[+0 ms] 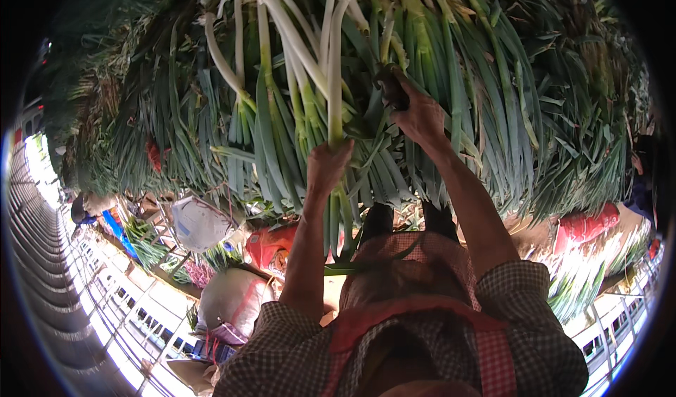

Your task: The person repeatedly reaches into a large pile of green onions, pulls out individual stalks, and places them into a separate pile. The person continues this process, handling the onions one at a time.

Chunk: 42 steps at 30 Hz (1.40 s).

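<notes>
My left hand [328, 165] is closed around a large green onion or leek [335, 74], just where its white stalk turns green. The stalk's white end points away from me, and its leaves hang below my fist. To the right, my right hand [422, 116] grips a dark handheld tool [392, 88]; shadow and leaves hide its exact kind. Both hands are over a broad heap of leeks [486, 96], with several white stalks [301, 48] fanned out in front. A long green leaf [364, 267] crosses my checked apron [412, 246].
Behind the heap's near edge are a white container [199, 223], a red bag [272, 246] and a stuffed white sack [235, 296]. Another red bag [589, 227] lies at the right, by more leeks [578, 283]. Metal railings [132, 312] run along the left.
</notes>
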Each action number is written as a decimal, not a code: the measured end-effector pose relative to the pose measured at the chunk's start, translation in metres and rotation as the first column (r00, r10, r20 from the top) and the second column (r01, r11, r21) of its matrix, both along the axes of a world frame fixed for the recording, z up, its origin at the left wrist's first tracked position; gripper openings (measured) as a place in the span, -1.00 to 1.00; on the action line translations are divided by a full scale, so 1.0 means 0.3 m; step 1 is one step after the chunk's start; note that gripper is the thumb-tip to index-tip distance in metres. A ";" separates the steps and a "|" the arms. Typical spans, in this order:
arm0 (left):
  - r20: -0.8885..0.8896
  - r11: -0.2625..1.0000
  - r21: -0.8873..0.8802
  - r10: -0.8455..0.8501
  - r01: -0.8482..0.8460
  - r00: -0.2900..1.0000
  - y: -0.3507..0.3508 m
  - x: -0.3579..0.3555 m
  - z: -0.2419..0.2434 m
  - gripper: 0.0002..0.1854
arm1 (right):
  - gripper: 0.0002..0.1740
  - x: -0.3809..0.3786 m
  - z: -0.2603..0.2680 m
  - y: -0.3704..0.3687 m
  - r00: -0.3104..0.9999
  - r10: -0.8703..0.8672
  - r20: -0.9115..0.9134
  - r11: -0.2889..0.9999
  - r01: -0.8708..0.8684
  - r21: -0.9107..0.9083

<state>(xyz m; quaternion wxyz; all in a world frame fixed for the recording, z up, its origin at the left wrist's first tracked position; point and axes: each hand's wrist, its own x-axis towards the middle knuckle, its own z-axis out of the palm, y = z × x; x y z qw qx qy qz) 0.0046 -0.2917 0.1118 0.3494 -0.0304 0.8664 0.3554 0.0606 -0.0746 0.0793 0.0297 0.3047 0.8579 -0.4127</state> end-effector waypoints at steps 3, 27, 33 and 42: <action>0.008 0.998 -0.019 0.066 -0.066 0.998 0.000 -0.053 0.042 -0.55 | -0.20 0.053 0.040 0.058 0.994 -0.030 0.107 0.999 0.027 0.029; -0.615 0.993 -0.115 -0.090 0.024 0.783 1.010 -0.293 -0.553 -0.17 | -0.28 -0.008 0.044 0.616 0.955 0.195 0.224 0.972 -0.157 -0.176; -0.303 0.980 0.085 -0.147 0.180 0.942 0.996 -0.423 -0.559 -0.07 | -0.29 0.000 -0.009 0.636 0.991 0.110 0.075 0.992 -0.105 -0.068; -0.075 0.930 0.351 -0.083 0.104 0.994 0.965 -0.270 -0.432 -0.37 | -0.27 0.161 0.025 0.556 0.985 0.107 0.137 0.984 -0.085 -0.157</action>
